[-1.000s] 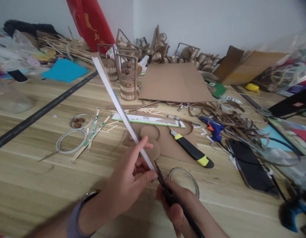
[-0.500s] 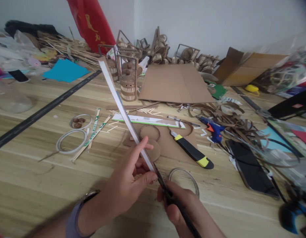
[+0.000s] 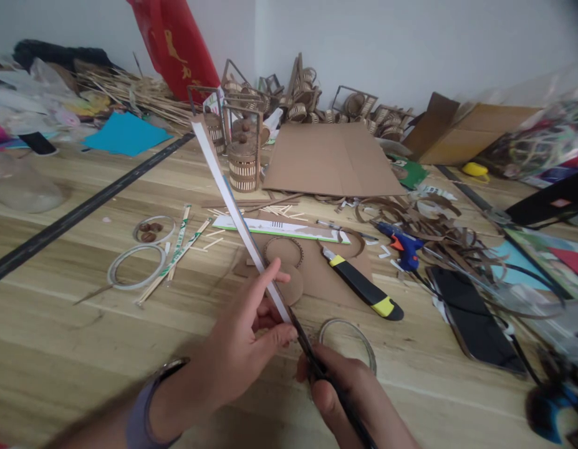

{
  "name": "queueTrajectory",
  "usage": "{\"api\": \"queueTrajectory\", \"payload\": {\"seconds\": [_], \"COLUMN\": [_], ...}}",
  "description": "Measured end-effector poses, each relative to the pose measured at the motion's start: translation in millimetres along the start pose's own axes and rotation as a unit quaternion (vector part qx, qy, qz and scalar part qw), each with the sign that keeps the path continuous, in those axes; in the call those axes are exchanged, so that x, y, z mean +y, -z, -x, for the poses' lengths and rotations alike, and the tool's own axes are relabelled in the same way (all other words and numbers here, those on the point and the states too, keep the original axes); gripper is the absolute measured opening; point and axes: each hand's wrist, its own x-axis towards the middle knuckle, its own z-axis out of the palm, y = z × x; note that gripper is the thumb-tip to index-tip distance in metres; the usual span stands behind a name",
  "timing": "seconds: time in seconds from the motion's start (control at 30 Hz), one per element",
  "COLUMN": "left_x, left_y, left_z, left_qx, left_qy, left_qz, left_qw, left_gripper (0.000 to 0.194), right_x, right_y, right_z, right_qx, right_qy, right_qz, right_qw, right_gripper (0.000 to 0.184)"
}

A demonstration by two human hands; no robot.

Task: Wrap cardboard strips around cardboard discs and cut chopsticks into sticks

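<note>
My left hand (image 3: 242, 337) pinches a long strip of cardboard (image 3: 235, 215) with a white face, its index finger stretched along it. The strip slants up and away to the left, its brown far end in front of the small slatted buckets. In my right hand (image 3: 347, 380) is a pair of dark scissors (image 3: 303, 342), the fingers wrapped round the handles. Its blades lie along the strip's near end, beside my left thumb. Beyond the hands are a cardboard disc (image 3: 291, 285) and a toothed ring (image 3: 285, 249). A pale ring (image 3: 347, 333) lies beside my right hand.
A black-and-yellow utility knife (image 3: 363, 284), blue glue gun (image 3: 403, 243) and phone (image 3: 471, 318) lie to the right. Packaged chopsticks (image 3: 183, 249) and a coil (image 3: 136, 267) are at left. Behind stand a slatted bucket (image 3: 242, 165) and a cardboard sheet (image 3: 330, 159).
The strip's far end sits slightly lower and further right in view. Both hands keep their grips, and the scissors have tilted very slightly.
</note>
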Motion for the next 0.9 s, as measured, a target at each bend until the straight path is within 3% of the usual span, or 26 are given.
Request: {"api": "queueTrajectory", "payload": {"seconds": [0.33,0.43,0.5,0.53,0.67,0.9], "left_x": [4.3,4.1,4.8,5.5,9.1,9.8], "left_y": [-3.0,-1.8,0.6,1.9,4.2,2.6], "left_z": [-0.7,-1.1,-1.6,-1.9,-3.2,-6.2], "left_qx": [0.013,0.096,0.112,0.097,0.002,-0.011], "left_qy": [-0.015,-0.051,-0.039,-0.028,-0.014,-0.012], "left_qz": [-0.017,-0.049,-0.090,-0.116,-0.202,-0.201], "left_qw": [1.000,0.993,0.989,0.988,0.979,0.979], "left_gripper": [0.065,0.043,0.019,0.017,0.041,0.035], "right_x": [-2.3,-3.1,-2.6,-2.1,0.4,3.7], "right_y": [-1.0,2.3,2.7,2.2,-3.1,-6.7], "right_z": [0.1,2.0,3.3,3.7,4.4,2.9], "right_qx": [0.029,0.025,0.014,0.011,0.005,0.016], "right_qy": [0.001,-0.006,-0.016,-0.021,-0.040,-0.002], "right_qz": [-0.005,-0.036,-0.045,-0.046,-0.037,-0.013], "right_qw": [1.000,0.999,0.999,0.999,0.999,1.000], "right_gripper": [0.074,0.070,0.070,0.071,0.075,0.074]}}
